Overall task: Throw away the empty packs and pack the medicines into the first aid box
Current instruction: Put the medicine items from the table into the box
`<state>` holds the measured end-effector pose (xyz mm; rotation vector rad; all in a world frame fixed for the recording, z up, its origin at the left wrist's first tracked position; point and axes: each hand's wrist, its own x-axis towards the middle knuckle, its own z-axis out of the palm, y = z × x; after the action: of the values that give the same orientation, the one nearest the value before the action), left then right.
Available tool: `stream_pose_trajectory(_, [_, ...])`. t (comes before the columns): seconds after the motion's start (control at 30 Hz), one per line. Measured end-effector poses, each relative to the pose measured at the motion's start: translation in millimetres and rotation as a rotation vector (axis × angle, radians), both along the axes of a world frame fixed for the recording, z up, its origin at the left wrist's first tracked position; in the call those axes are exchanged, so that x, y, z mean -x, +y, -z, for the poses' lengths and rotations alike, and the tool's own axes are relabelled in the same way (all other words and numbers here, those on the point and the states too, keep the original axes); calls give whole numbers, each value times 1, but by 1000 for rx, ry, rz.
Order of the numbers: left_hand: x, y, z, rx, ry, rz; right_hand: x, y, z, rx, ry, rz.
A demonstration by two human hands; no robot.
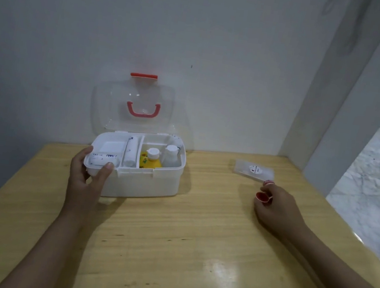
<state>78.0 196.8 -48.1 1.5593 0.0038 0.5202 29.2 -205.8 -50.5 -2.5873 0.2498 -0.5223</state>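
Observation:
A white first aid box stands open on the wooden table, its clear lid with a red handle leaning against the wall. Inside lie a white pack, a bandage roll, a yellow bottle and a clear bottle. My left hand grips the box's front left corner, thumb over the rim. My right hand rests on the table to the right, fingers curled around something small and red. Just beyond its fingertips lies a flat clear plastic pack with a round label.
The table sits in a corner, with a white wall behind and a white pillar at the back right. Its right edge drops off to a marble floor. A dark gap runs along the table's left edge.

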Motion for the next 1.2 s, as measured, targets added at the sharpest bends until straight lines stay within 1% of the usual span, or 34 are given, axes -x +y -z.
stream_pose_trajectory(0.07, [1,0,0,-2,0,1,6,-8,2,-4,5,23])
stream_pose_trajectory(0.2, [2,-2,-2,4,-3,5,8,-15,3,-78,-40,59])
stream_pose_trajectory(0.33, [3,-2,-4,15,3,10,-3,-17,0,-230,-106,211])
stream_pose_trajectory(0.43, [5,-3,-5,6,9,11,-14,-17,-7,-343,-57,309])
stream_pose_trajectory(0.5, [6,-4,-6,4,10,8,-21,-18,-9,-373,2,346])
stream_pose_trajectory(0.6, [7,-5,-8,-4,11,5,-28,-20,-12,-429,19,372])
stream_pose_trajectory(0.73, [7,-5,-8,-12,11,2,-24,-27,-18,-511,-72,316])
stream_pose_trajectory(0.8, [7,-5,-7,-17,14,7,-18,-33,-19,-499,-71,259])
stream_pose_trajectory(0.93, [7,-5,-7,-20,18,2,-1,-44,-17,-443,-9,146])
stream_pose_trajectory(1.03, [7,-4,-7,-16,17,4,10,-44,-13,-372,24,61])
stream_pose_trajectory(1.13, [7,-4,-7,-22,17,2,17,-38,-11,-319,16,60])
stream_pose_trajectory(1.2, [7,-5,-7,-20,13,3,21,-32,-8,-299,-51,74])
